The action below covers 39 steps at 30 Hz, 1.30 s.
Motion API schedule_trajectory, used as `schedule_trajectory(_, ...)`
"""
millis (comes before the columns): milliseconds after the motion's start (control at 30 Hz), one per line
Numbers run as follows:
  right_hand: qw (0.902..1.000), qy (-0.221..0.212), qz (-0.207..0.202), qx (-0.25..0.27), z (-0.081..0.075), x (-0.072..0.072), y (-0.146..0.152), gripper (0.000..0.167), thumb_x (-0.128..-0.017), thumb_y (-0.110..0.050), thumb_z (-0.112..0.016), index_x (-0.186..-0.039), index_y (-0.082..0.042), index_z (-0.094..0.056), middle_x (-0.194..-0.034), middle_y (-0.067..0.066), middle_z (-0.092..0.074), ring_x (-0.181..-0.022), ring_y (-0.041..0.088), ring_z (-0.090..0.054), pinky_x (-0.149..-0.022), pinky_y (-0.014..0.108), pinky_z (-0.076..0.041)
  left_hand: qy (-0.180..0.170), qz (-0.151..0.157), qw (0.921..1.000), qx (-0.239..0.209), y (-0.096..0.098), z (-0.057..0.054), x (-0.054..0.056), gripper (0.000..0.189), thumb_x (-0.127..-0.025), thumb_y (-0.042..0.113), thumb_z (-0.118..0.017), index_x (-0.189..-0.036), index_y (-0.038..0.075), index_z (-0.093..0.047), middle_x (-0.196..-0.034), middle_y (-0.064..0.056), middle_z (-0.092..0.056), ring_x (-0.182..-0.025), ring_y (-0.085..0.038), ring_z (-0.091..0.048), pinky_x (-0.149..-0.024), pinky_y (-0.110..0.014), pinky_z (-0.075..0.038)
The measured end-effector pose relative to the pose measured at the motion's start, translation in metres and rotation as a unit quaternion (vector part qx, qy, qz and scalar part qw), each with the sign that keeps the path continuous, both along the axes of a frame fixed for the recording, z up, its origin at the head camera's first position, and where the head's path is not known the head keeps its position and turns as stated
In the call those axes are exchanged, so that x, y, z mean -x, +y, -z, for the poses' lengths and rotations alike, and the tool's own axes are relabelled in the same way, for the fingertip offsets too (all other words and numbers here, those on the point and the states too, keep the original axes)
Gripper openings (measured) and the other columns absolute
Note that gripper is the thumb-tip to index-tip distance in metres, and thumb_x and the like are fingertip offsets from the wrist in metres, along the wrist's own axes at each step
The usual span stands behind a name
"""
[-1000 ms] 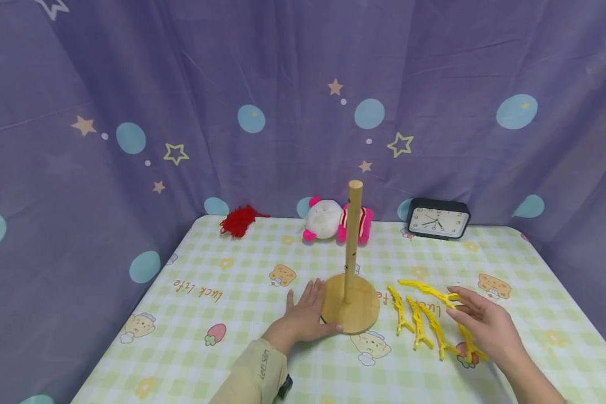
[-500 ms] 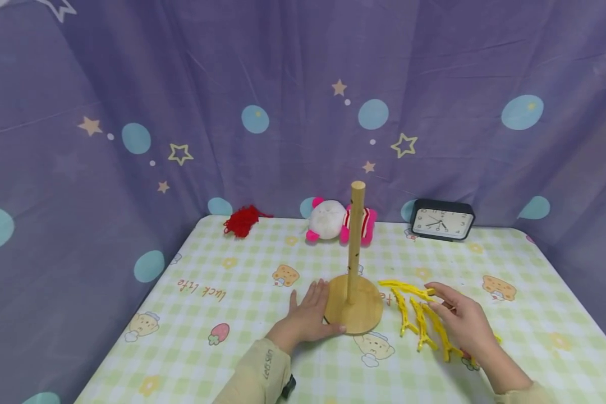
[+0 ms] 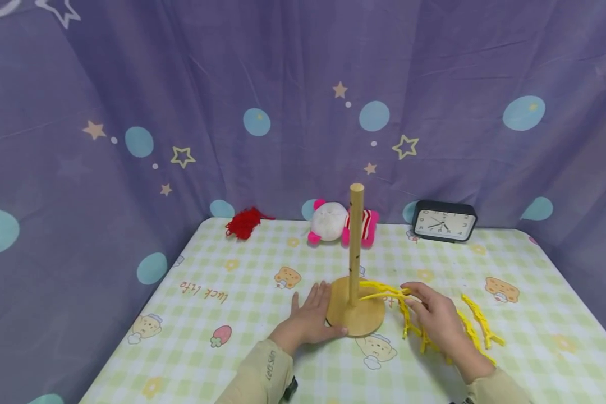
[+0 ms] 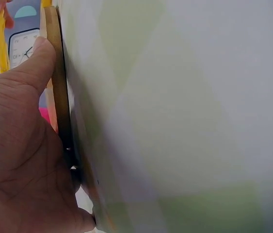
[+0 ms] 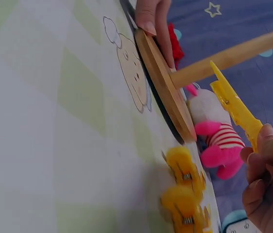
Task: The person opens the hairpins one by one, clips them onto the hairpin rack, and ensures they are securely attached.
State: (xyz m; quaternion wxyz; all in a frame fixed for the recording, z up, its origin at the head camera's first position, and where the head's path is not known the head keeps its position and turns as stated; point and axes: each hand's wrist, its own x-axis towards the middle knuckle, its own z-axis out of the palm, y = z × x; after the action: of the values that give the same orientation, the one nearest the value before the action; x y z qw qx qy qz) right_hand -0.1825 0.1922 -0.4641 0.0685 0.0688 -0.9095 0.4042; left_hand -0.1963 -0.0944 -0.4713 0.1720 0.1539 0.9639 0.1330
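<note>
A wooden stand has a round base [image 3: 368, 322] and an upright pole [image 3: 356, 241]. My left hand [image 3: 308, 317] lies at the base's left edge, fingers straight and thumb [image 4: 34, 68] touching its rim. My right hand [image 3: 436, 317] pinches the handle end of a long yellow spring clip [image 5: 235, 104] above the table. In the head view its two long arms are spread apart, with their tips near the lower pole; contact cannot be judged. Several similar clips [image 3: 477, 314] lie under and beside the right hand, partly hidden by it. Metal springs show on two yellow clips [image 5: 180, 204].
Behind the stand lies a pink and white plush toy [image 3: 328, 223]. A tangle of red yarn [image 3: 243, 223] is at the back left, and a black-framed clock [image 3: 444, 221] stands at the back right. A purple curtain [image 3: 293, 157] hangs behind the checked table [image 3: 252, 314].
My right hand has moved left with the clip, bringing its tips from right of the base to beside the pole. The clip's arms now look spread. My left hand has stayed on the base.
</note>
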Motion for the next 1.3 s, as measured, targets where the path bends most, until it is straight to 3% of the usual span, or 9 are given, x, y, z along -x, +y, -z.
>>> schedule_trajectory(133,0.9996,0.027,-0.001,0.002,0.002,0.002,-0.012,0.025,-0.094,-0.017,-0.065,-0.119,-0.016,-0.067,-0.116,0.011,-0.07,-0.059,0.011,-0.05,-0.054,0.024,-0.043,0.0,0.001,1.0,0.008,0.0,0.003,0.002,0.109,-0.083,0.075,-0.051,-0.158,0.012,-0.002,-0.164,-0.004,0.003,-0.149,-0.02,0.005,-0.115,-0.059,0.005)
schedule_trajectory(233,0.9993,0.035,-0.003,0.007,0.003,0.003,-0.021,0.025,-0.093,-0.016,-0.067,-0.118,-0.016,-0.069,-0.111,0.008,-0.072,-0.056,0.008,-0.05,-0.053,0.024,-0.043,0.008,0.002,1.0,0.0,0.001,0.002,0.001,0.108,-0.084,0.074,-0.053,-0.158,0.01,-0.007,-0.164,-0.006,-0.002,-0.15,-0.022,0.001,-0.115,-0.06,0.002)
schedule_trajectory(467,0.9988,-0.011,-0.011,0.046,0.002,0.004,-0.04,0.027,-0.094,-0.015,-0.065,-0.12,-0.015,-0.068,-0.071,0.006,-0.063,-0.047,0.012,-0.047,-0.043,0.025,-0.041,0.014,0.0,0.9999,-0.007,0.002,-0.001,-0.002,0.108,-0.083,0.073,-0.054,-0.157,0.008,-0.011,-0.164,-0.007,-0.005,-0.15,-0.024,-0.003,-0.114,-0.061,0.0)
schedule_trajectory(567,0.9985,-0.019,-0.006,0.05,0.003,0.005,-0.045,0.027,-0.094,-0.016,-0.065,-0.121,-0.016,-0.068,-0.066,0.006,-0.059,-0.048,0.012,-0.047,-0.042,0.024,-0.039,0.017,0.001,0.9998,-0.009,0.002,-0.002,-0.003,0.108,-0.083,0.073,-0.055,-0.157,0.008,-0.011,-0.164,-0.008,-0.006,-0.149,-0.024,-0.004,-0.114,-0.062,-0.001)
schedule_trajectory(700,0.9984,0.01,-0.01,0.054,0.007,0.006,-0.049,0.027,-0.092,-0.015,-0.067,-0.119,-0.013,-0.069,-0.069,0.006,-0.063,-0.048,0.009,-0.046,-0.043,0.023,-0.04,0.021,0.003,0.9997,-0.009,0.002,-0.003,-0.003,0.107,-0.083,0.072,-0.055,-0.157,0.008,-0.011,-0.164,-0.008,-0.006,-0.149,-0.024,-0.004,-0.114,-0.062,-0.001)
schedule_trajectory(833,0.9972,0.048,-0.018,0.055,0.012,0.006,-0.05,0.028,-0.09,-0.015,-0.07,-0.118,-0.011,-0.07,-0.095,0.006,-0.072,-0.051,0.005,-0.043,-0.046,0.022,-0.041,0.022,0.004,0.9997,-0.012,0.002,-0.002,-0.003,0.106,-0.084,0.071,-0.055,-0.157,0.007,-0.012,-0.164,-0.008,-0.006,-0.149,-0.025,-0.004,-0.114,-0.062,0.0)
schedule_trajectory(933,0.9984,0.037,-0.019,0.038,0.014,0.005,-0.048,0.031,-0.091,-0.016,-0.07,-0.122,-0.013,-0.068,-0.079,0.002,-0.068,-0.051,0.005,-0.04,-0.046,0.023,-0.04,0.019,0.005,0.9997,-0.016,0.003,-0.002,-0.003,0.106,-0.084,0.071,-0.056,-0.157,0.007,-0.012,-0.163,-0.009,-0.007,-0.149,-0.025,-0.005,-0.114,-0.062,0.0)
schedule_trajectory(1067,0.9991,0.021,-0.036,0.002,0.011,0.004,-0.044,0.037,-0.092,-0.018,-0.069,-0.129,-0.017,-0.064,-0.06,-0.006,-0.049,-0.053,0.008,-0.043,-0.048,0.024,-0.04,0.019,0.003,0.9997,-0.016,0.002,-0.003,-0.003,0.106,-0.084,0.071,-0.055,-0.157,0.008,-0.012,-0.164,-0.008,-0.007,-0.149,-0.025,-0.004,-0.114,-0.062,0.0)
schedule_trajectory(1300,0.9981,0.029,-0.053,-0.009,0.005,0.002,-0.039,0.046,-0.088,-0.02,-0.074,-0.132,-0.016,-0.061,-0.075,-0.005,-0.062,-0.063,0.009,-0.052,-0.053,0.024,-0.044,0.018,0.002,0.9997,-0.017,0.0,-0.004,-0.003,0.107,-0.084,0.072,-0.055,-0.157,0.008,-0.011,-0.164,-0.008,-0.006,-0.149,-0.024,-0.004,-0.114,-0.062,0.0)
